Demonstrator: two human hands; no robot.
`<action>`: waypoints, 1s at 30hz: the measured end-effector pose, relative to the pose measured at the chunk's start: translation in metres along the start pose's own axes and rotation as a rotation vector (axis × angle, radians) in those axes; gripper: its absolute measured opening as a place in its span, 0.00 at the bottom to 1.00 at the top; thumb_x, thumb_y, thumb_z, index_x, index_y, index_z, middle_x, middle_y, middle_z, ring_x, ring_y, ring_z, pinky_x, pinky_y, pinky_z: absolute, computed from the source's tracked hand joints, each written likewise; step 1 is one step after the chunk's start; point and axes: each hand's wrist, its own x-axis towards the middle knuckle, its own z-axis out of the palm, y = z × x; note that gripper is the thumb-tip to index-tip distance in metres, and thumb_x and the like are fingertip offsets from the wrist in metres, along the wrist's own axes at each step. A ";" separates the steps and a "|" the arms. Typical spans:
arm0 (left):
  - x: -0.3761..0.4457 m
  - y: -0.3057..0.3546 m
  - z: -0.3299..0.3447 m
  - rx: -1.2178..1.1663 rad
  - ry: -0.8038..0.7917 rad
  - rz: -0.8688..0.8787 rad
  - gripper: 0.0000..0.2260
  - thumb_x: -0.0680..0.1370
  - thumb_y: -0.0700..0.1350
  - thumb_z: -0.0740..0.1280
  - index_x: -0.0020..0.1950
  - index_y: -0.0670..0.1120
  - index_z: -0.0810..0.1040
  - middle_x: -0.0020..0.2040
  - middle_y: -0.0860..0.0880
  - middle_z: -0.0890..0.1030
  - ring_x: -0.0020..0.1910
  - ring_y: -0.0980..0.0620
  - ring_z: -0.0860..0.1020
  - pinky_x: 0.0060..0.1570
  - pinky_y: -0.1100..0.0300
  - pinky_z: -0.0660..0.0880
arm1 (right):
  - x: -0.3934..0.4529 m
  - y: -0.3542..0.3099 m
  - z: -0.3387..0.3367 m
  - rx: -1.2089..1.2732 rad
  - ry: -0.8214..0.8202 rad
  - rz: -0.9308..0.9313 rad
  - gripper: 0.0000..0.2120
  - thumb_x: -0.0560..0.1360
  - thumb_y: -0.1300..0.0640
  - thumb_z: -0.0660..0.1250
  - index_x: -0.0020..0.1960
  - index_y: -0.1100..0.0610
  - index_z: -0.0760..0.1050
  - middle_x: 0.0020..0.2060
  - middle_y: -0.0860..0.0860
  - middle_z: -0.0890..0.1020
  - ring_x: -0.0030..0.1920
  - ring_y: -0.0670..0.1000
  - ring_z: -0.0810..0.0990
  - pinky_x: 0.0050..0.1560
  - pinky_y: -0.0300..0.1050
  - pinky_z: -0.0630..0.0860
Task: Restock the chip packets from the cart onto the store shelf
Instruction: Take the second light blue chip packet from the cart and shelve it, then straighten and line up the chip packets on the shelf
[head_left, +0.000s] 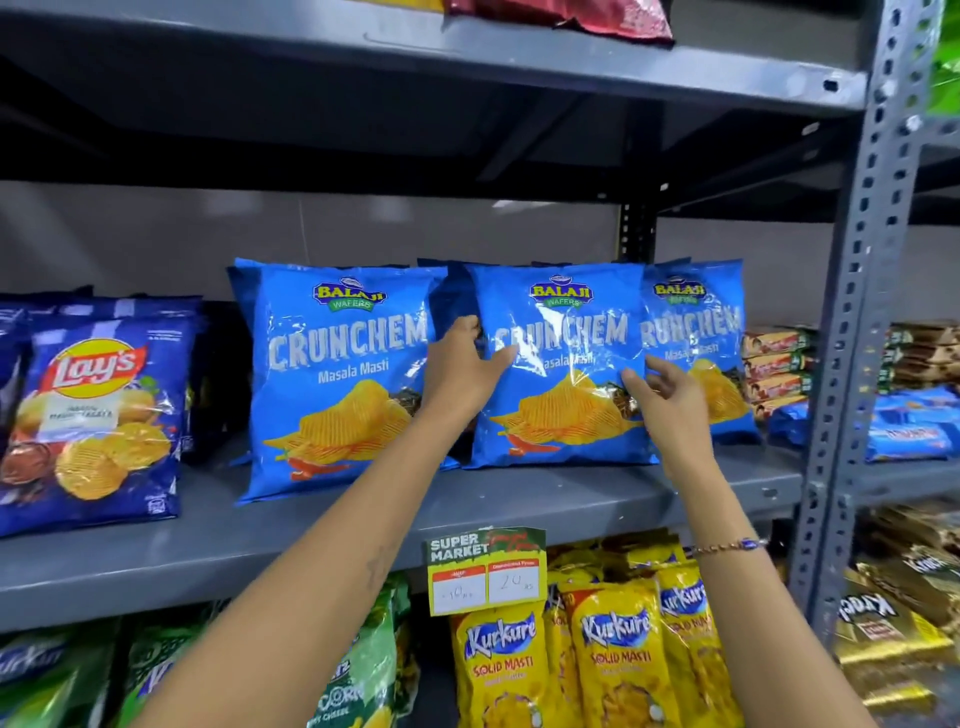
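While both hands grip, Crunchem pkt (561, 364) stands on grey shelf (208, 545).

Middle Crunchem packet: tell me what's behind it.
Behind the middle Crunchem packet, blue tops of more packets peek out, with the grey back wall beyond. How many stand there is hidden.

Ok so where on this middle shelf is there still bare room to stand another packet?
Bare shelf board shows between the Lay's packet and the left Crunchem packet, and along the front lip. Right of that it is crowded: the middle Crunchem packet, both hands on it, overlaps the right one, beside stacked biscuit packs.
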 end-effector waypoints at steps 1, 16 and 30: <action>-0.005 -0.001 -0.001 0.086 0.050 0.049 0.18 0.75 0.47 0.68 0.62 0.41 0.72 0.58 0.43 0.79 0.56 0.45 0.78 0.54 0.52 0.74 | -0.004 -0.001 -0.001 -0.051 0.022 -0.028 0.24 0.75 0.50 0.67 0.67 0.58 0.69 0.59 0.54 0.78 0.50 0.51 0.80 0.48 0.47 0.77; -0.072 -0.051 -0.170 0.167 0.283 0.097 0.05 0.73 0.47 0.70 0.43 0.46 0.82 0.38 0.52 0.83 0.34 0.57 0.78 0.39 0.69 0.73 | -0.151 -0.094 0.158 0.076 -0.203 -0.511 0.03 0.73 0.60 0.68 0.46 0.53 0.78 0.36 0.47 0.82 0.38 0.45 0.79 0.41 0.31 0.73; -0.107 -0.165 -0.327 0.314 0.325 -0.137 0.18 0.74 0.48 0.71 0.60 0.41 0.74 0.52 0.46 0.78 0.50 0.47 0.78 0.46 0.60 0.73 | -0.220 -0.121 0.308 -0.154 -0.555 -0.274 0.19 0.72 0.56 0.71 0.60 0.62 0.73 0.55 0.59 0.79 0.54 0.58 0.78 0.54 0.49 0.73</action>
